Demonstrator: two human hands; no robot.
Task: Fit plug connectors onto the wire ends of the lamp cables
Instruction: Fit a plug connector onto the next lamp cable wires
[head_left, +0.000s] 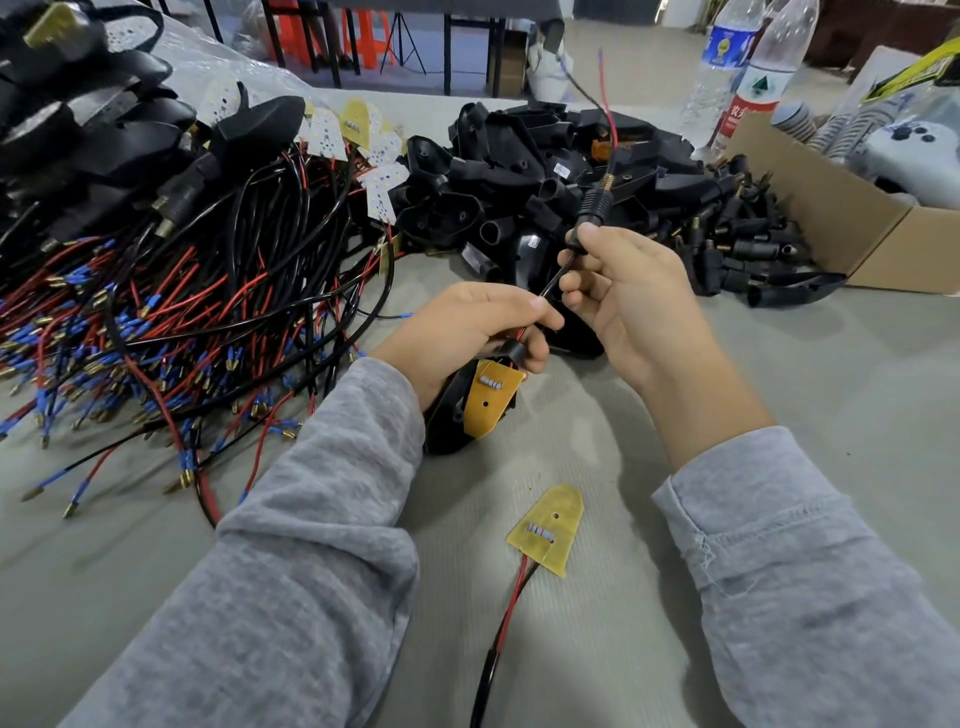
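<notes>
Grey table (779, 364) (bare strip) between both sleeves

There is one view only, from a camera worn on the person's head, looking forward and steeply down over both grey sleeves onto the table (810, 374). It sits close: the forearms fill the lower half, and the left hand (467, 332) and right hand (628, 296) meet near the middle. The lens is wide-angle (the table's far edge and the cardboard box (852, 228) at the right bend visibly outward). Toward the top the view reaches past the table to the floor, some table legs and orange stools (363, 36) beyond. With no second view, nothing is shared.
</notes>
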